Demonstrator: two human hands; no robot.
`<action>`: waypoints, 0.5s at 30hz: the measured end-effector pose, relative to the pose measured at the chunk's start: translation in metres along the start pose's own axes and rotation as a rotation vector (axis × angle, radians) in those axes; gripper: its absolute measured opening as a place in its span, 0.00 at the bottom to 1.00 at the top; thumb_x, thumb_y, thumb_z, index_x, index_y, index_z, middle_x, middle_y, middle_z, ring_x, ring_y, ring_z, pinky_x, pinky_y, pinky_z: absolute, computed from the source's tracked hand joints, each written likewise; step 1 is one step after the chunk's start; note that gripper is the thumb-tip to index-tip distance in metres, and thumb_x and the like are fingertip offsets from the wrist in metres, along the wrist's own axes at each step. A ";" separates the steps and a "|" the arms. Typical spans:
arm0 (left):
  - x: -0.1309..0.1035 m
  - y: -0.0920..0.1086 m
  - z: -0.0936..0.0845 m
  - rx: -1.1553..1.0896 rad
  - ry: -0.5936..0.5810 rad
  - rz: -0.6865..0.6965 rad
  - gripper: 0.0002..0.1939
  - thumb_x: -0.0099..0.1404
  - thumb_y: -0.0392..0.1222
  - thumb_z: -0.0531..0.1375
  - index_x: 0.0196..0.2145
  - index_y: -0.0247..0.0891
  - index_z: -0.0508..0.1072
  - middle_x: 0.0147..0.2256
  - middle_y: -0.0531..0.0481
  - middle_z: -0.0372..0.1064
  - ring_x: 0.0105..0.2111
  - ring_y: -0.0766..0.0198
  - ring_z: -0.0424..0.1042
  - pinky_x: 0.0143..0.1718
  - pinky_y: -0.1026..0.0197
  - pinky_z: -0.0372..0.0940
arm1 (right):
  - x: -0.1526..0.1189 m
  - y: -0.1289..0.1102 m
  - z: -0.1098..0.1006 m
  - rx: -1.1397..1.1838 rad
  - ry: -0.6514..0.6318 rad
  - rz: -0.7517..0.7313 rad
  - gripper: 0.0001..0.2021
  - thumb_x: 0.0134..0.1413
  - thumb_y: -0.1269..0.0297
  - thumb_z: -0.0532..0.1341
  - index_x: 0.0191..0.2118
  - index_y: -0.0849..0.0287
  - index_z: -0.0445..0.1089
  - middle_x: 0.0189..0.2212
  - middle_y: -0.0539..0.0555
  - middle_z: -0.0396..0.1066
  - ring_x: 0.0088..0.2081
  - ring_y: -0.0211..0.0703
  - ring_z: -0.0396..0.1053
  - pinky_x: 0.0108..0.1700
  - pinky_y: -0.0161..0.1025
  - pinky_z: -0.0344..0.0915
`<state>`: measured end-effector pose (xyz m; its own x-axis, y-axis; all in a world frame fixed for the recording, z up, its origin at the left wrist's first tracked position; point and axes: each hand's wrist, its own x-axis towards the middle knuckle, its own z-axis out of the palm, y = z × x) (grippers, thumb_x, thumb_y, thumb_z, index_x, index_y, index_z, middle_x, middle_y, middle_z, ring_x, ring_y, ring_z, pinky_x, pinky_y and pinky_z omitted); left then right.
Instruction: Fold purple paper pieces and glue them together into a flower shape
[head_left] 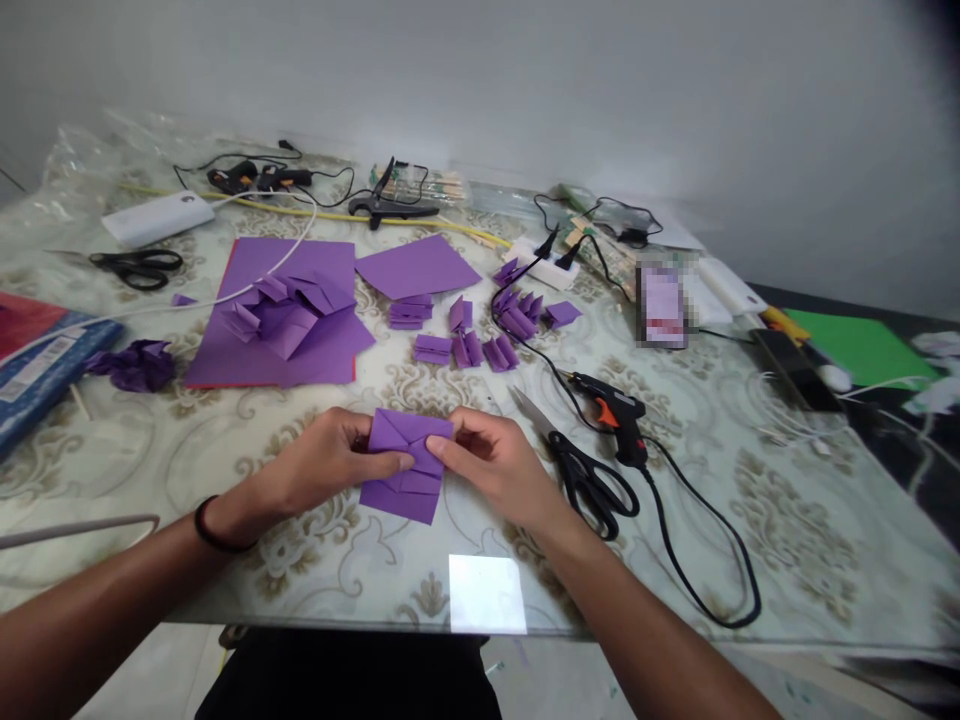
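Between my two hands is a piece of purple folded paper (405, 490), with crease lines and flaps across its face. My left hand (330, 462) pinches its left edge, thumb lying on the front. On the other side my right hand (487, 455) grips the upper right edge, its thumb pressing a fold near the middle. Fingers behind the paper are hidden. Beyond it are several small folded purple pieces (433, 349) and a loose purple sheet (420, 267). Larger folded purple shapes (289, 315) rest on a stack of purple sheets (319, 365).
Right of my hands lie black scissors (589, 480) and a corded glue gun (622, 410). A white power strip (544, 262) stands at the back. Other scissors (139, 265), crumpled purple paper (139, 367) and a blue book (45, 375) are at left; green paper (859, 345) is far right.
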<state>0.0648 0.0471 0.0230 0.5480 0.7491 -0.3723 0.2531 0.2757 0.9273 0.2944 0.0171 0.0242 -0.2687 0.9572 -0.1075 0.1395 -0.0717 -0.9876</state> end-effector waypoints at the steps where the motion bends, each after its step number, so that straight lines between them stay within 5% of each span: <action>1: 0.000 0.000 0.000 0.015 0.005 0.000 0.13 0.63 0.50 0.71 0.36 0.37 0.87 0.35 0.47 0.84 0.31 0.62 0.78 0.35 0.62 0.73 | 0.000 0.000 0.000 0.009 -0.001 -0.001 0.21 0.61 0.49 0.68 0.26 0.55 0.61 0.24 0.45 0.58 0.28 0.37 0.56 0.32 0.36 0.56; 15: -0.003 0.004 0.001 0.049 -0.048 -0.007 0.14 0.64 0.51 0.70 0.36 0.36 0.86 0.33 0.48 0.83 0.29 0.63 0.76 0.32 0.63 0.70 | -0.002 -0.001 0.001 0.026 -0.048 0.048 0.20 0.62 0.51 0.67 0.27 0.56 0.62 0.24 0.44 0.57 0.27 0.35 0.55 0.31 0.36 0.54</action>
<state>0.0654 0.0452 0.0281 0.5835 0.7169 -0.3816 0.2955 0.2503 0.9220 0.2936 0.0149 0.0257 -0.3076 0.9380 -0.1597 0.1290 -0.1251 -0.9837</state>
